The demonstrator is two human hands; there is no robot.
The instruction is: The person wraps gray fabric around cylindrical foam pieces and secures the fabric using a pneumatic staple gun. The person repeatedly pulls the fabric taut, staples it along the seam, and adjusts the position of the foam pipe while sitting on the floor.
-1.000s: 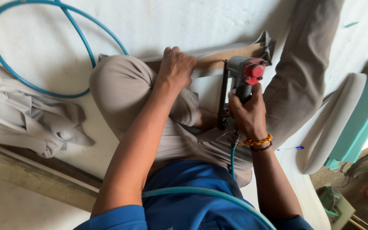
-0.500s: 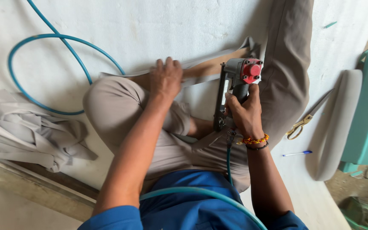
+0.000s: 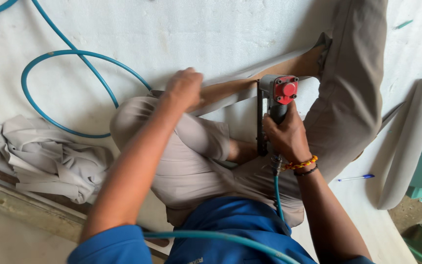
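On the white padded floor, your right hand grips one grey, red-capped staple gun while your clenched left hand pinches one pale fabric strip.

The stapler is dark grey, and its round cap is red with small black screws. The hose on the sheet is blue-green; the sheet itself is white with a fine grainy texture. The trousers are plain beige-grey. The shirt is bright blue. The bracelet has orange and yellow beads, with a thin black band beside it. The cloth is pale grey. The pen is white with a blue cap. The cushion looks light grey, perhaps slightly beige.
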